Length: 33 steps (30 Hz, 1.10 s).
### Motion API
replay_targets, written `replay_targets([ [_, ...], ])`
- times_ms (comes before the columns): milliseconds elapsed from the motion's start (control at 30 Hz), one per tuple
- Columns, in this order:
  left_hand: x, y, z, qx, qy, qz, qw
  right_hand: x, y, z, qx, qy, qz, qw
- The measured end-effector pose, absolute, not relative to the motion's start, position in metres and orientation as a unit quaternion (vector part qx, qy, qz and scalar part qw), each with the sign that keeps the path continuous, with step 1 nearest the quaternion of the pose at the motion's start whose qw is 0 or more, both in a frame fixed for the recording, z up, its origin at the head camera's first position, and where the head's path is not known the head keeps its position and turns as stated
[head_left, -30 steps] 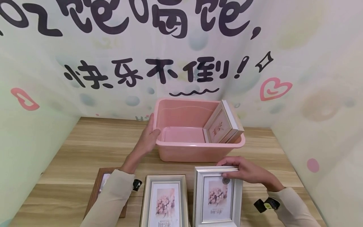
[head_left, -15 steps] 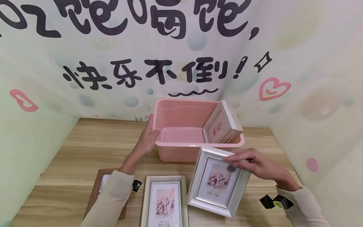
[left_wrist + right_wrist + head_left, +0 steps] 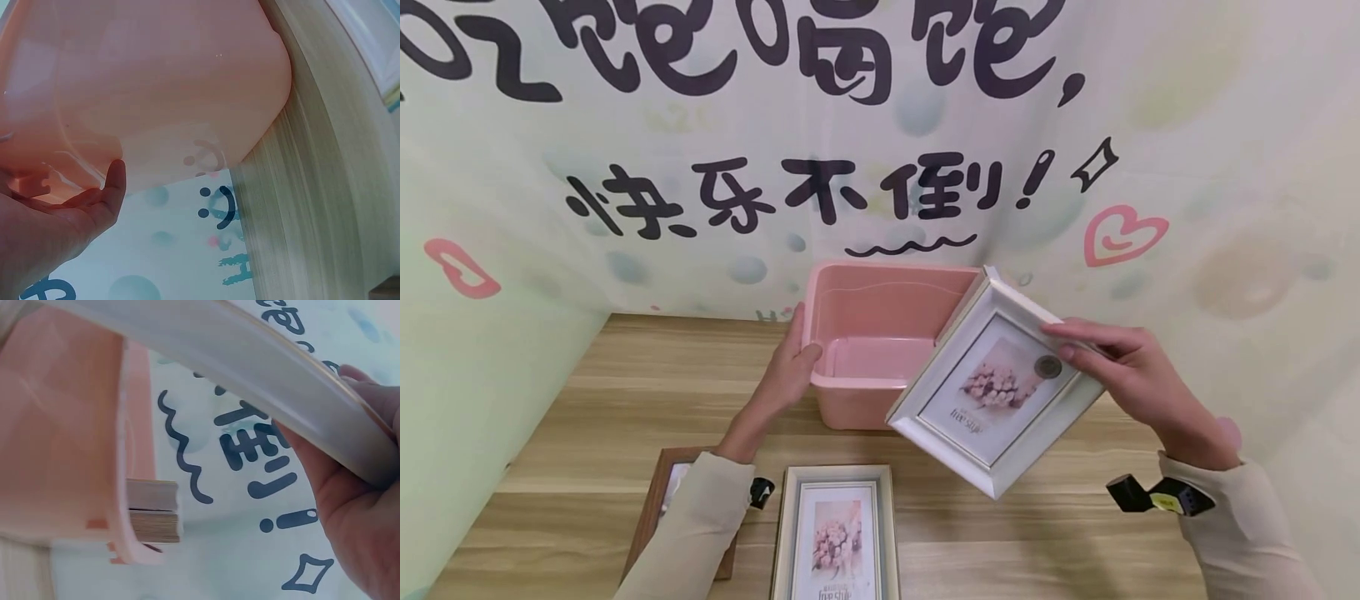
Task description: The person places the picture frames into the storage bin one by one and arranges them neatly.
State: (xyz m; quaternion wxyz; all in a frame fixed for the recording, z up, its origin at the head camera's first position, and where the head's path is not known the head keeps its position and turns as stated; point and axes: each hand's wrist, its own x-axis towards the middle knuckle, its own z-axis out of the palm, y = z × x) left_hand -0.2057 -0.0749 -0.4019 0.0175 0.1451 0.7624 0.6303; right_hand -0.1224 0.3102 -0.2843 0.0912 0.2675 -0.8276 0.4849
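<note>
My right hand (image 3: 1138,379) grips a silver-white picture frame (image 3: 996,387) by its upper right corner, fingers on the front. The frame is tilted, raised in front of the right part of a pink plastic tub (image 3: 857,407). With my left hand (image 3: 786,362) I hold the tub's left rim, the thumb in front. In the right wrist view, two stacked frames (image 3: 153,509) show past the tub's rim; the held frame hides most of them in the head view. Below the tub lies a champagne-coloured picture frame (image 3: 837,533) with a flower print.
A brown wooden picture frame (image 3: 651,517) lies at the left, partly under my left forearm. The wood-grain table (image 3: 647,375) meets a printed cloth backdrop (image 3: 745,108) behind the tub and at both sides.
My right hand has lifted the silver-white frame from the table, up and to the right, turning it clockwise. My left hand and the tub have stayed in place.
</note>
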Motion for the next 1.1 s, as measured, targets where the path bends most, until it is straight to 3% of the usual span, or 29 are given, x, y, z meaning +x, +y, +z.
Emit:
replay_targets([
  [600,-0.206,-0.074,-0.403,0.135,0.768,0.625,0.025,-0.161,0.314,-0.281,0.063,-0.703,0.707,0.038],
  [1100,-0.205,-0.074,-0.402,0.132,0.768,0.626,0.03,-0.172,0.307,-0.271,-0.013,-0.705,0.704,0.086],
])
